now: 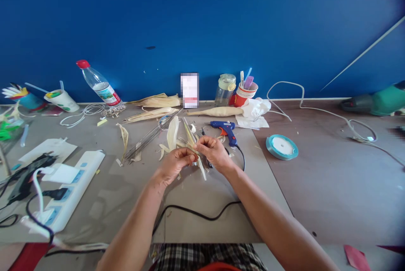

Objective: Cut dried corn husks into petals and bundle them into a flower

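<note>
My left hand (176,163) and my right hand (212,151) meet over the middle of the table, both pinched on a bundle of pale dried corn husk strips (191,144). The strips stick out above and below my fingers. More loose husk pieces (172,132) lie just beyond my hands, beside a bundle of thin metal wires (148,137). A blue hot glue gun (225,128) lies right behind my right hand, its black cord (196,213) curving toward me between my forearms.
A white power strip (74,186) with plugs lies at the left. Along the blue wall stand a tilted water bottle (99,85), a glass jar (225,90), a red paper cup (245,93) with tools and a crumpled tissue (255,112). A teal ribbon spool (282,146) lies at the right.
</note>
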`<state>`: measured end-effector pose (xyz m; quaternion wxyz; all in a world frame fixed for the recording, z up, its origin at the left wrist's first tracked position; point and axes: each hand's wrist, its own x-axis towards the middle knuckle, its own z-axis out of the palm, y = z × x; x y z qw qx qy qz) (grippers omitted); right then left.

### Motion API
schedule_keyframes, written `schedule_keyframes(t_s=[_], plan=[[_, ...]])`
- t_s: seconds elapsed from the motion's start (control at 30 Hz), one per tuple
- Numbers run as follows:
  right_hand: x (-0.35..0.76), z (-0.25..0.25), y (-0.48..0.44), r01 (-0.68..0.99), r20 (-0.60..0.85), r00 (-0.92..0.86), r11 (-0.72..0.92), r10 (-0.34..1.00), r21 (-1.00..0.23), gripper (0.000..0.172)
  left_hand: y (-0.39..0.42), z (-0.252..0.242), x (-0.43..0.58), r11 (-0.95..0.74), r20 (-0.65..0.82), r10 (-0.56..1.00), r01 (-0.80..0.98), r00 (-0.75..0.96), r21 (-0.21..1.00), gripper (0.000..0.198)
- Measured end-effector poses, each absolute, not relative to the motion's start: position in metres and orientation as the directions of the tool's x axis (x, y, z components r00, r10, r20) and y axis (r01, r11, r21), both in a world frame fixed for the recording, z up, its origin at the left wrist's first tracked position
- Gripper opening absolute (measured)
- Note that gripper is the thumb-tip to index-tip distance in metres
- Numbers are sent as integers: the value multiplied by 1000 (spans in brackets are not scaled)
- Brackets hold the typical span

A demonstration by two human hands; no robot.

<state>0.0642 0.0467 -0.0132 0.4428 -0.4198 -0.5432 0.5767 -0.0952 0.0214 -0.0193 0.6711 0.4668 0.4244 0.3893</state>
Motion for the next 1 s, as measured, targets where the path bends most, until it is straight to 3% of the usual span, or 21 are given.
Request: schedule_keyframes(t_s=[0.47, 0.7, 1.0], plan=[[65, -16, 46, 15, 35, -261, 40, 965, -999, 27, 19, -16, -86, 228, -204, 930, -44, 305, 973, 35], [65, -17, 47, 38, 30, -266, 42, 964, -998, 29, 18, -24, -86, 234, -222, 923, 0, 315, 972, 33], [70, -12, 51, 19, 19, -191, 23, 981, -1000, 33, 16, -8, -89, 266, -199, 906, -139, 374, 954, 27]])
